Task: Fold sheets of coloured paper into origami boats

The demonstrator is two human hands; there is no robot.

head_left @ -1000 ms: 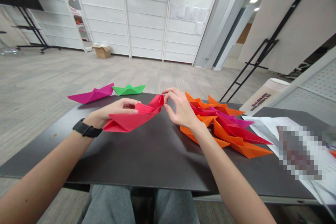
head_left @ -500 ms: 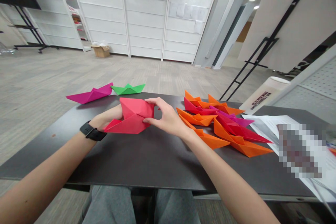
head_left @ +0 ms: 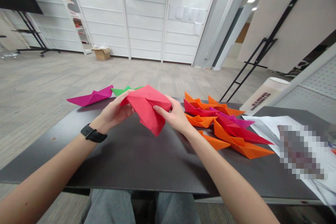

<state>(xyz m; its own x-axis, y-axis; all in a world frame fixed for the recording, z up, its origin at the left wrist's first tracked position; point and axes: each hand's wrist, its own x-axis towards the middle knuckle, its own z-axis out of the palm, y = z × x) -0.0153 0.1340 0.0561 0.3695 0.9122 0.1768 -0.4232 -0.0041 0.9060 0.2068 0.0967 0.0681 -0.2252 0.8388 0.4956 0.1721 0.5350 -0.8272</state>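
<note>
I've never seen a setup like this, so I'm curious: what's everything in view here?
magenta origami boat: 1, magenta, far table edge, left
green origami boat: 1, green, beside it, partly hidden
folded origami paper: 1, red, held above table
origami boat pile: about seven, orange, crimson, magenta, table right
papers: several, white, table right
table: 1, black, under these
cardboard box: 1, brown, far floor
shelving: 1 row, white, back wall
board on easel: 1, white, right
left hand: 1, holding paper
watch: 1, black, left wrist
right hand: 1, holding paper

Lone head camera looks forward and down, close over left hand [head_left: 114, 110] and right hand [head_left: 174, 117]; white shelving [head_left: 144, 17] stands distant at 12 o'clock.
</note>
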